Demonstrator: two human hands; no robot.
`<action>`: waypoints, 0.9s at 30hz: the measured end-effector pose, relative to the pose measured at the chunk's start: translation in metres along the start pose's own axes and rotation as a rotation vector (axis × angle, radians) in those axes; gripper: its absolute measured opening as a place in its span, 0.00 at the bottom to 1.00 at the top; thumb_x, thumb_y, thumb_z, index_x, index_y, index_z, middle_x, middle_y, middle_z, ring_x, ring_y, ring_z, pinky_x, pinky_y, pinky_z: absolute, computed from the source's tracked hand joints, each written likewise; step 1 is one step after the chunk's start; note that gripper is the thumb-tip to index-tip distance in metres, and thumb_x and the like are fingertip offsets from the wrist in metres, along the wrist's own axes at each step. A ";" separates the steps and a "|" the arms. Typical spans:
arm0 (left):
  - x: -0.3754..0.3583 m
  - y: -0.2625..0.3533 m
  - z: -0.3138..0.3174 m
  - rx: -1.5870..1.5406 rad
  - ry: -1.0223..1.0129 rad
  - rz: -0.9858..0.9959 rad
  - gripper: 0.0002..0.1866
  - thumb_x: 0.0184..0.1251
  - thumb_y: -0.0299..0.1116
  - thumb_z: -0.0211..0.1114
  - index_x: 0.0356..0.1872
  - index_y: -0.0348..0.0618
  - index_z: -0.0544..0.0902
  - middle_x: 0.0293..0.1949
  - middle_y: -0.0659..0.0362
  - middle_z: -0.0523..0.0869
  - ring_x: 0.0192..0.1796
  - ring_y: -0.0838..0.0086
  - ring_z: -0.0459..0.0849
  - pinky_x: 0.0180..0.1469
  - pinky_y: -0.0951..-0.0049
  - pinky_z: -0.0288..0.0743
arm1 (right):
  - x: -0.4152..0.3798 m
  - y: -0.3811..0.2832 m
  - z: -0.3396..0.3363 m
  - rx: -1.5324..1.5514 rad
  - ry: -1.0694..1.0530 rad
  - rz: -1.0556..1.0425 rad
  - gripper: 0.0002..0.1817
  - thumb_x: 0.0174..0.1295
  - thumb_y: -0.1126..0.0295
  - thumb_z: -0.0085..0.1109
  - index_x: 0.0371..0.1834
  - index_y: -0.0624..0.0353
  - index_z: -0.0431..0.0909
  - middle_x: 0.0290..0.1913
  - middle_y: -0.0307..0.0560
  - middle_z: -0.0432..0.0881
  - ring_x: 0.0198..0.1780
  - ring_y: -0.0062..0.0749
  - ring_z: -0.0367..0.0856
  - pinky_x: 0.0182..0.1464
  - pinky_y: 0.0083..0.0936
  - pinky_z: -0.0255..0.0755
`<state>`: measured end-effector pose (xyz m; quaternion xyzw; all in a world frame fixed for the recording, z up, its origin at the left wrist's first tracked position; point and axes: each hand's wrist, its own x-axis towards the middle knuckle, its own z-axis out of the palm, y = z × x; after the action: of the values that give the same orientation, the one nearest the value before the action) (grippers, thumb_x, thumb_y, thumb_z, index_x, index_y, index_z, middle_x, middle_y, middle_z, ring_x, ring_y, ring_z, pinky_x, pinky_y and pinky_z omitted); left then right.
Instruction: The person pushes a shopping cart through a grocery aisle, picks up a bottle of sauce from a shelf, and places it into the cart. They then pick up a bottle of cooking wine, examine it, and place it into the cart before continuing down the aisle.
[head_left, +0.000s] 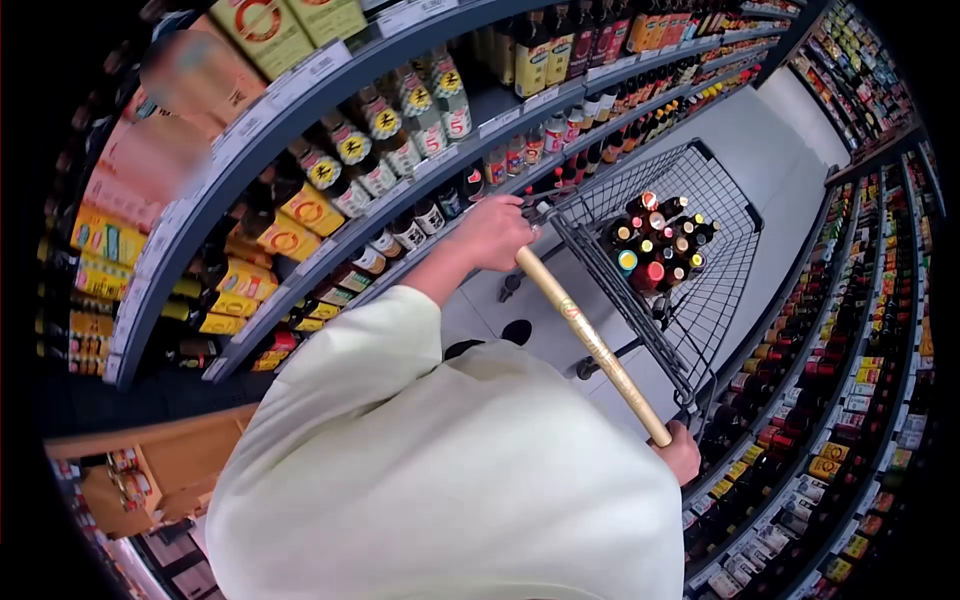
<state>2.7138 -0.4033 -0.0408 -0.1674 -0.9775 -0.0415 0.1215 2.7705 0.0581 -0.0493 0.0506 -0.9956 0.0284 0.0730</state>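
My left hand (492, 234) is closed at the upper left end of a gold-coloured cart handle (595, 345), beside the shelf. At the handle's lower right end, my right hand (680, 453) is curled around the bar's tip. Beyond the handle stretches the dark wire cart (725, 240). Several dark bottles (650, 240) with caps of various colours stand grouped inside it, near the handle side.
On the left, long curved-looking shelves (400, 190) hold bottles and boxes, close to my left hand. More bottle shelves (800, 400) line the right side. Pale floor (790, 115) runs between them past the cart. A wooden-coloured display (190, 460) stands at the lower left.
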 end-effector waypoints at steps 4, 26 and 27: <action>0.018 -0.010 0.011 -0.012 0.023 0.024 0.11 0.43 0.34 0.66 0.32 0.51 0.84 0.22 0.64 0.82 0.33 0.66 0.83 0.62 0.62 0.73 | 0.020 0.003 -0.003 0.016 -0.012 -0.014 0.12 0.46 0.71 0.63 0.36 0.51 0.86 0.31 0.43 0.85 0.37 0.43 0.83 0.45 0.39 0.73; 0.147 -0.054 0.039 -0.117 0.267 0.146 0.07 0.42 0.31 0.68 0.26 0.52 0.82 0.21 0.65 0.78 0.29 0.68 0.80 0.53 0.64 0.79 | 0.135 0.017 0.016 -0.020 0.044 0.056 0.10 0.42 0.72 0.66 0.31 0.53 0.84 0.25 0.46 0.82 0.32 0.43 0.81 0.43 0.40 0.72; 0.150 -0.054 0.040 -0.131 0.226 0.121 0.07 0.42 0.31 0.68 0.26 0.52 0.82 0.21 0.65 0.78 0.29 0.68 0.80 0.54 0.64 0.79 | 0.140 0.018 0.015 -0.024 0.031 0.043 0.10 0.42 0.72 0.66 0.30 0.53 0.84 0.26 0.46 0.83 0.31 0.43 0.81 0.42 0.40 0.72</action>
<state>2.5494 -0.4019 -0.0436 -0.2278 -0.9410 -0.1165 0.2217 2.6283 0.0614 -0.0441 0.0278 -0.9955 0.0188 0.0883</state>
